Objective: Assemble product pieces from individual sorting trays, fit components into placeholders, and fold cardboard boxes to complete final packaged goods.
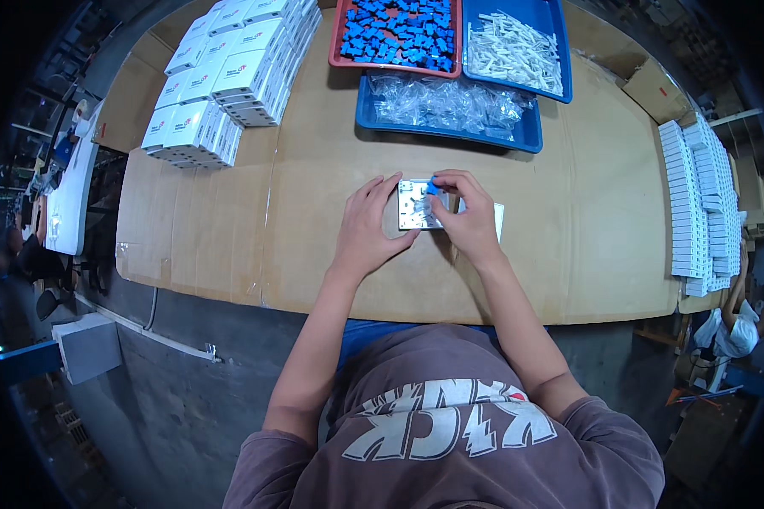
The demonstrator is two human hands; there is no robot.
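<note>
The step in hand looked like fitting a small blue plastic piece (432, 185) to the silvery panel (408, 215) low on the counter (314, 195). The left hand (368, 225) held the panel by its edges; the right hand (469, 214) pinched the piece in a narrow grip. The next move seemed to call for careful alignment. Right fingers hid the panel's right side and much of a pale flat item (498, 222); contact between piece and panel was unclear.

Squarish glossy silvery-white panel (413, 206), face up, scattered with small dark marks, right part hidden. Small bright-blue plastic piece (433, 186) at panel's far right corner, partly hidden; contact unclear.
</note>
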